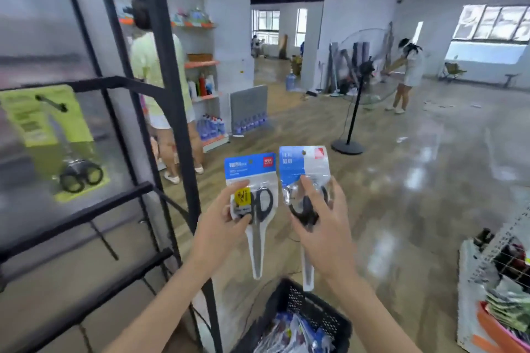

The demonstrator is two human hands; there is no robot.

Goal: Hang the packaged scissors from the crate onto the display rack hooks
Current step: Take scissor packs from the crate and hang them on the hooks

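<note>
My left hand (222, 222) grips a packaged pair of black-handled scissors (253, 180) with a blue header card and a yellow sticker, held upright. My right hand (321, 226) grips a second blue-carded scissors pack (304, 163) beside it, blades pointing down. Both packs hang in the air right of the black display rack (169, 89). One green-carded scissors pack (57, 137) hangs on a rack hook (51, 102) at the left. The black crate (315, 309) below my hands holds several more packs.
A person in a pale shirt (155, 66) stands behind the rack by wall shelves. A floor fan (352, 112) stands on the shiny floor; another person (410, 74) is far right. Bins of goods (499, 295) sit at the right edge.
</note>
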